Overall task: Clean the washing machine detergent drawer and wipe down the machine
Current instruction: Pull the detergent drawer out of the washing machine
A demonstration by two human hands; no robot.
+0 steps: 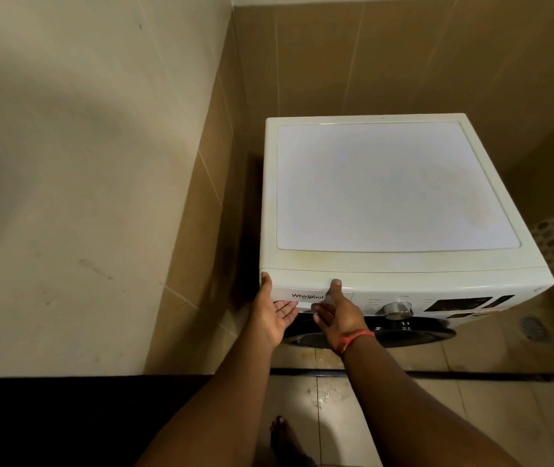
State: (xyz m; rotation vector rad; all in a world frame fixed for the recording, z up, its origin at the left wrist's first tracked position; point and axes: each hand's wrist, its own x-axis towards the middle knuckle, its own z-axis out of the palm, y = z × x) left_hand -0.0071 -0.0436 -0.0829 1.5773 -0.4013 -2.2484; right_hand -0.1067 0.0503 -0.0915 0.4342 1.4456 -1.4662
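I'm watching the detergent drawer [312, 299] sitting flush at the washing machine [393, 264] front's upper-left corner; left hand [273, 318] and right hand [336, 313] are bracketing it, fingers apart, clamping nothing; rigid, light plastic, likely slick; I'd hook its lower lip.

tiled wall [403, 55] | tiled floor [471, 416] | floor drain [533, 326]

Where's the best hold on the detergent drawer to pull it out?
Probably the recess along the lower edge of the detergent drawer, at the front panel's left end on the washing machine. Come from the front and below, palm up, fingers hooked under. The drawer face sits flush with no knob. Left hand and right hand are already placed like this.
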